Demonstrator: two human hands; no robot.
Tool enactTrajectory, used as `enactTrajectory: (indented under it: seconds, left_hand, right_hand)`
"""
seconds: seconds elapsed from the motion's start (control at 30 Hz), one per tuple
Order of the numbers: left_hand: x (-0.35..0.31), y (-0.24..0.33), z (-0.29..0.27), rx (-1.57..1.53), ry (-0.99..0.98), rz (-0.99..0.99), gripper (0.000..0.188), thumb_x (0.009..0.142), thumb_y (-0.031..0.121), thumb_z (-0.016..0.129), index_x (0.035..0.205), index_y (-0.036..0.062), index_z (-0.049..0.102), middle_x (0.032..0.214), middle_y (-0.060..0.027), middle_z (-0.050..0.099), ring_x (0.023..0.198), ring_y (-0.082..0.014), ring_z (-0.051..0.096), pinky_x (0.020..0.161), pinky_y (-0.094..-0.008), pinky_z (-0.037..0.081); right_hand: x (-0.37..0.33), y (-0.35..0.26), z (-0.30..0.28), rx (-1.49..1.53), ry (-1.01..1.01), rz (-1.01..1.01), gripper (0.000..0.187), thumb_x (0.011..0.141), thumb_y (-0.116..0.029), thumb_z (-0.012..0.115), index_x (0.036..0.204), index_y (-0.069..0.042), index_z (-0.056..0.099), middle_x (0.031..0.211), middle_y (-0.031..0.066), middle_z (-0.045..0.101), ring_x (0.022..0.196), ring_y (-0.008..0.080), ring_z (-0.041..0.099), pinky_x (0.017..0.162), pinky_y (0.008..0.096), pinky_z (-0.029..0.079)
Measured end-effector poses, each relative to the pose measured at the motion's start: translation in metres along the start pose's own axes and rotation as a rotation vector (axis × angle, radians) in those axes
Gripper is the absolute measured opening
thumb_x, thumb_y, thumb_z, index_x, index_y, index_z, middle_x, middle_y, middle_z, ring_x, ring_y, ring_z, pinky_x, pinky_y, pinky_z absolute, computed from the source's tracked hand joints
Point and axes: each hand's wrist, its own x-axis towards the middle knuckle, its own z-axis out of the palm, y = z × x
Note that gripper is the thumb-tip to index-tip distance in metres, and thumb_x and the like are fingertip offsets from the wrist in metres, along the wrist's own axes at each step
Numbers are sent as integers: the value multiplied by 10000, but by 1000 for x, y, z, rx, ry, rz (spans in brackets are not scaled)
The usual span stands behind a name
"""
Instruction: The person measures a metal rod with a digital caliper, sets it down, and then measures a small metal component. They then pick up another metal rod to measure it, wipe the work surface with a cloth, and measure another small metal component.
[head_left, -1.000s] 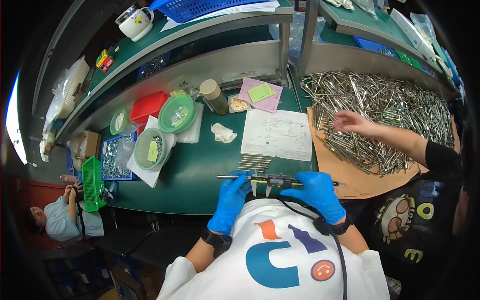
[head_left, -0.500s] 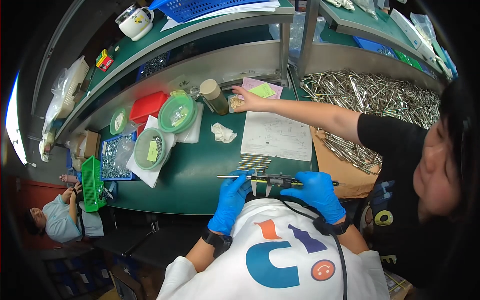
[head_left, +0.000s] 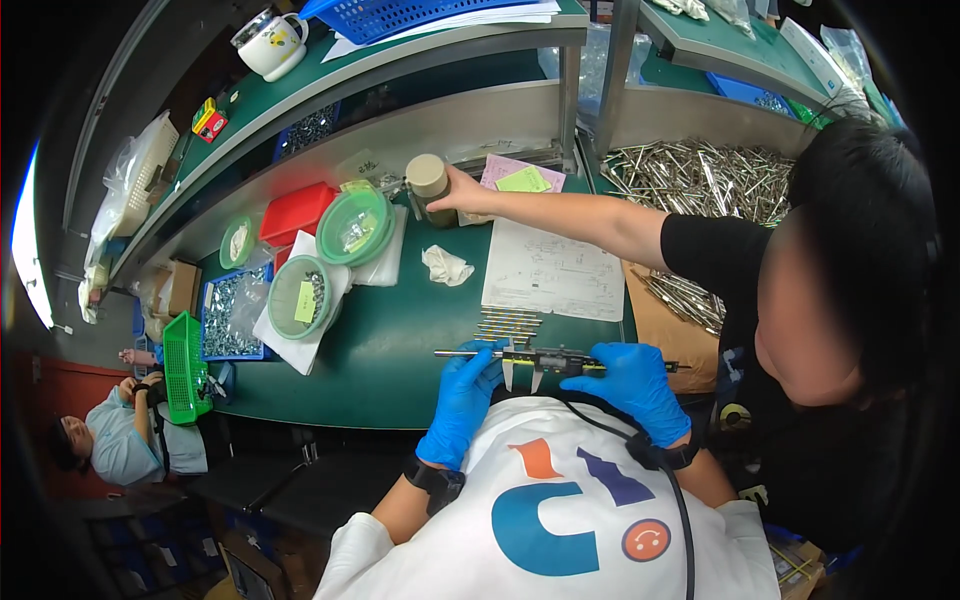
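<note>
My left hand (head_left: 463, 395), in a blue glove, is closed on a thin metal rod (head_left: 452, 353) that sticks out to the left of the fingers. The gloved right hand (head_left: 635, 390) grips a digital caliper (head_left: 548, 361) by its beam, level above the table's near edge. Its jaws point down toward me; whether they touch the rod I cannot tell. Several similar metal rods (head_left: 508, 324) lie side by side just beyond the caliper. Past them is a printed drawing sheet (head_left: 550, 270).
From the right, a co-worker's hand (head_left: 462, 194) reaches across to a lidded bottle (head_left: 428, 180). A crumpled white cloth (head_left: 447, 266) lies nearby. Green bowls (head_left: 357, 225), a red tray (head_left: 297, 212) and a blue tray (head_left: 235, 312) of small parts stand left. Heaped rods (head_left: 690, 180) lie right.
The co-worker's hand has shifted left from the small bag onto the bottle, which has moved slightly. The co-worker leans further in. My hands, the caliper and the rod have stayed put.
</note>
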Motion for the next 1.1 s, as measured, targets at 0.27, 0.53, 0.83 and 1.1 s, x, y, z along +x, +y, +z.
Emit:
enactTrajectory:
  seconds: [0.27,0.53,0.83,1.1]
  left_hand:
    - [1,-2,0,-15,12,7,151,914,77,541,1057,45,576,1078,-121,629,960,-225,626,861,-359,499]
    - [2,-2,-2,-18,17,6,149,915,78,540,1056,46,578,1063,-116,631,959,-227,625,856,-362,498]
    - [2,-3,-1,-21,19,5,151,917,83,535,1058,49,578,1060,-115,635,953,-226,628,843,-358,503]
    - [2,-4,-5,-51,20,17,154,915,78,534,1060,54,581,1047,-110,642,942,-224,634,839,-359,508]
  right_hand:
    - [0,1,1,-1,33,-16,497,639,-531,765,716,-52,655,610,129,597,535,285,604,493,331,477]
    - [2,0,-1,-9,44,-22,487,626,-521,773,724,-58,660,608,125,592,539,297,599,491,336,477]
    - [1,-1,3,-10,96,-52,409,661,-441,776,732,-59,650,615,115,597,537,289,602,482,342,475]
    - [1,0,4,19,83,-44,364,675,-402,774,737,-64,652,621,113,603,537,281,606,479,337,474]
